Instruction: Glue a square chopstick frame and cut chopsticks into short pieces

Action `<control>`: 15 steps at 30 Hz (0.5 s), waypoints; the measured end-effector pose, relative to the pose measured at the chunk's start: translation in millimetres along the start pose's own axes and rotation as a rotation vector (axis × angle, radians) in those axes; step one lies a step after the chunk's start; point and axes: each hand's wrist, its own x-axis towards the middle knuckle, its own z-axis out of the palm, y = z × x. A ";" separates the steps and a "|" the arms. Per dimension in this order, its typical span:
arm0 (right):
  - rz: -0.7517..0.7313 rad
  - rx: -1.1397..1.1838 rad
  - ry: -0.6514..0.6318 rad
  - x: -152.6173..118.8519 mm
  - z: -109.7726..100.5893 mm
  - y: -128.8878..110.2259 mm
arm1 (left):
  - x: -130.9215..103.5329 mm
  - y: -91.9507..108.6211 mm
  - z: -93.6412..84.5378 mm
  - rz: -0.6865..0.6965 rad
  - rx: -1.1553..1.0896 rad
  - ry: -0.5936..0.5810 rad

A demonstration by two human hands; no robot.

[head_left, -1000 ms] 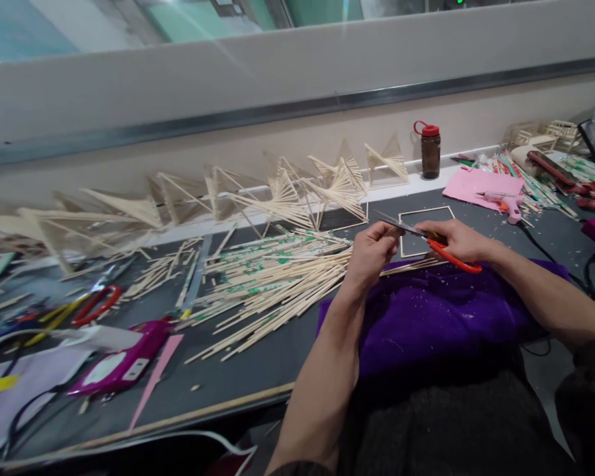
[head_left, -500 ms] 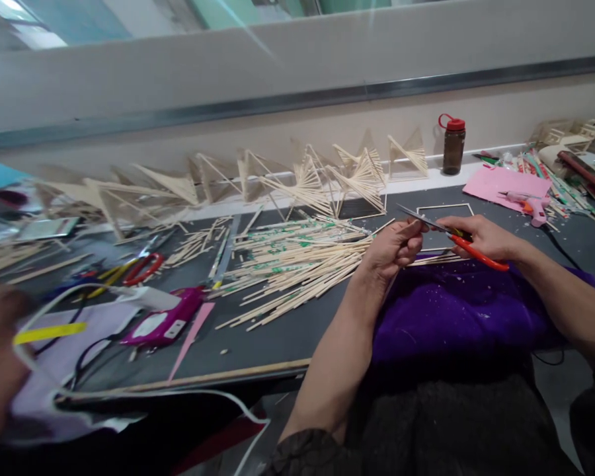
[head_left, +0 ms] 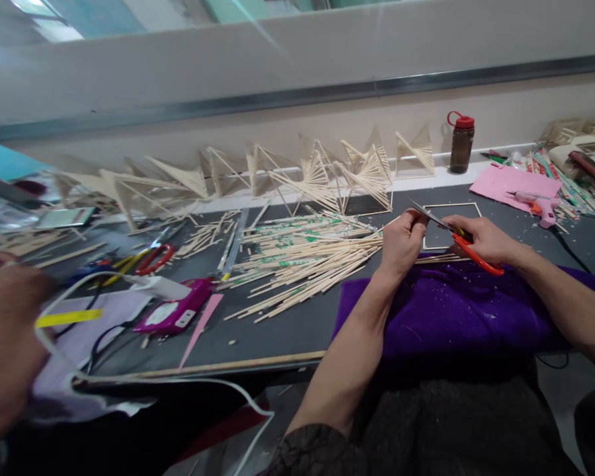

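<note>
In the head view, we see our right hand closed around the red handles of a pair of scissors, the blades pointing up and to the left, toward our left hand. The left hand is curled shut with its fingertips pinched together right at the blade tips; whatever thin piece it pinches is too small for us to make out. Both hands hover above the far edge of a purple cloth spread on the dark table.

Just left of the left hand lies a loose pile of thin wooden sticks. Behind the scissors a square stick frame lies flat on the table. Along the wall stands a row of fan-shaped stick models, and a brown bottle with a red cap sits beyond them to the right. A pink glue gun rests on pink paper further right. At the far left edge another person's hand shows, blurred, near a white cable.
</note>
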 end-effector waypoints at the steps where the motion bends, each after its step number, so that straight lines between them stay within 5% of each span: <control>1: 0.002 0.006 -0.001 0.0 0.8 -0.3 | -0.1 -0.1 -0.3 0.001 0.009 -0.005; 15: -0.095 0.081 0.045 0.2 7.4 -2.7 | -2.9 4.1 -1.7 0.135 0.079 -0.020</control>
